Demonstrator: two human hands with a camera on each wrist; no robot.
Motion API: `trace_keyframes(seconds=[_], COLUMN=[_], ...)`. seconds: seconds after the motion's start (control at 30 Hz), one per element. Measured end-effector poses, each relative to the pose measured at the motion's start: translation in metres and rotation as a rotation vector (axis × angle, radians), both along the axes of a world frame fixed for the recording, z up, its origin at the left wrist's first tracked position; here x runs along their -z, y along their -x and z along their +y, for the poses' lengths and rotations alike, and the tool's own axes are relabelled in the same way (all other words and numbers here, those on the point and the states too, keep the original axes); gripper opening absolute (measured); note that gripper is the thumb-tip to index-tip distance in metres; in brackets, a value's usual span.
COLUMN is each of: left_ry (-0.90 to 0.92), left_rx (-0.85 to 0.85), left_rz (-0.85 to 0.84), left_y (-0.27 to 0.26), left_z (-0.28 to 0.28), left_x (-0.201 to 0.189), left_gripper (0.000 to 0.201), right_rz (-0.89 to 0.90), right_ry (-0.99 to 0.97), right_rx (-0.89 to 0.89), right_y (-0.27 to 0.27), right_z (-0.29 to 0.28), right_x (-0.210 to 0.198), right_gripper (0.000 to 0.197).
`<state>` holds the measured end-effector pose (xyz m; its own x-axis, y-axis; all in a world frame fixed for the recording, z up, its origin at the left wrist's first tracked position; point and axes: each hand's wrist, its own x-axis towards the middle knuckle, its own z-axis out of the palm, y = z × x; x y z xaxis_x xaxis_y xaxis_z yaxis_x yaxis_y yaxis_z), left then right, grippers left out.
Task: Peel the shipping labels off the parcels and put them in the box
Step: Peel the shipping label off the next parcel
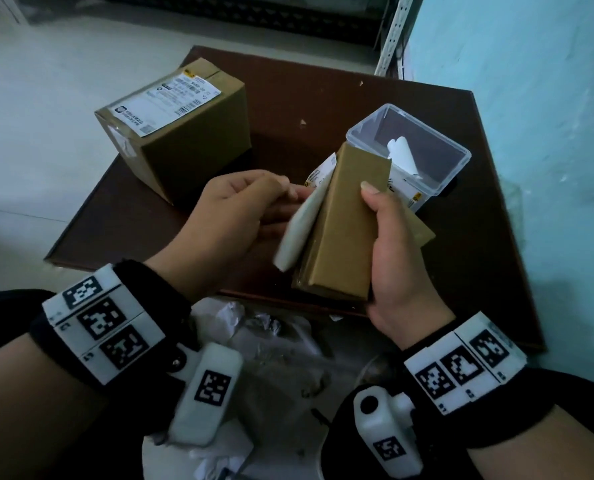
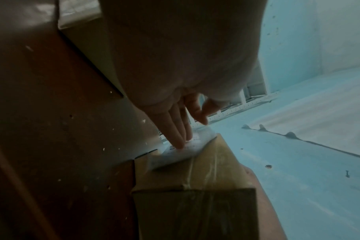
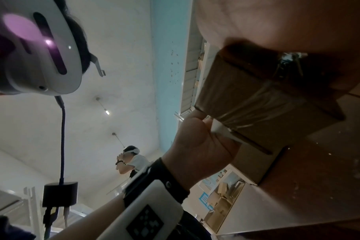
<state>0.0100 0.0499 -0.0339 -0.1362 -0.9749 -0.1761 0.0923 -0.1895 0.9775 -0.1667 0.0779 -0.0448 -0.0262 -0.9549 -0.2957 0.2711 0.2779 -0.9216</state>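
A person's two bare hands work over a dark brown wooden table (image 1: 375, 95) set against a pale blue wall (image 1: 538, 98). The right hand (image 1: 397, 258) grips a slim, oblong brown cardboard parcel (image 1: 344, 230), thumb pressed on its upper face and fingers wrapped behind it. The parcel is held above the table's near edge, its long axis running from near the person away toward the far right, with the far end raised and tilted. The left hand (image 1: 233, 209) pinches a white shipping label (image 1: 300, 223) that stands partly lifted off the parcel's left face, its free edge curling outward while its lower part is still stuck down. Just beyond the parcel's far end sits a clear rectangular plastic box (image 1: 458, 157), open on top, with a curled white label (image 1: 401, 155) already inside. At the table's far left a larger brown cardboard parcel (image 1: 198, 147) rests with a white printed label (image 1: 165, 98) still flat on its top. Crumpled white wrapping (image 1: 271, 341) lies below the table edge, between the forearms. The left wrist view alone shows the fingers (image 2: 176, 129) laid flat on the label's printed side, and clear tape running down the parcel's seam. The right wrist view alone shows the parcel's taped underside, and a second person (image 3: 131, 160) in a white shirt far off in the room.
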Motion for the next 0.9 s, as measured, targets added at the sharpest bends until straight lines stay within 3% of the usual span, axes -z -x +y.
trace_keyframes(seconds=[0.03, 0.13, 0.23, 0.37, 0.5, 0.57, 0.63, 0.7, 0.83, 0.9], left_ry=[0.008, 0.216, 0.25, 0.118, -0.148, -0.169, -0.085, 0.039, 0.352, 0.447], left_rx=[-0.008, 0.03, 0.013, -0.035, -0.101, -0.137, -0.102, -0.035, -0.025, -0.027], left_rz=[0.007, -0.202, -0.234, -0.184, 0.077, 0.144, 0.115, 0.004, -0.343, -0.386], left_y=[0.001, 0.001, 0.0, -0.002, -0.001, -0.002, -0.004, -0.004, -0.007, -0.008], left_z=[0.001, 0.007, 0.007, -0.001, -0.003, -0.002, 0.001, 0.005, 0.007, 0.008], left_x=[-0.001, 0.004, 0.009, 0.011, -0.001, -0.004, -0.003, 0.0, 0.004, 0.006], left_gripper=[0.027, 0.035, 0.029, 0.012, 0.021, 0.024, 0.034, 0.044, 0.015, 0.01], right_rz=[0.019, 0.085, 0.071, 0.07, 0.09, 0.131, 0.167, 0.183, 0.207, 0.175], right_ry=[0.013, 0.061, 0.075, 0.07, 0.129, 0.18, 0.221, 0.225, 0.188, 0.163], right_rx=[-0.012, -0.024, 0.01, -0.031, -0.047, -0.077, -0.116, -0.111, -0.103, -0.096], right_y=[-0.001, -0.004, -0.005, -0.003, -0.005, -0.004, -0.003, -0.002, -0.004, -0.004], right_z=[0.0, 0.001, -0.002, -0.002, 0.0, 0.001, 0.004, 0.006, 0.005, 0.003], right_x=[0.0, 0.006, 0.01, 0.012, 0.011, 0.009, 0.007, 0.009, 0.008, 0.003], right_gripper=[0.037, 0.053, 0.06, 0.059, 0.052, 0.041, 0.03, 0.034, 0.08, 0.071])
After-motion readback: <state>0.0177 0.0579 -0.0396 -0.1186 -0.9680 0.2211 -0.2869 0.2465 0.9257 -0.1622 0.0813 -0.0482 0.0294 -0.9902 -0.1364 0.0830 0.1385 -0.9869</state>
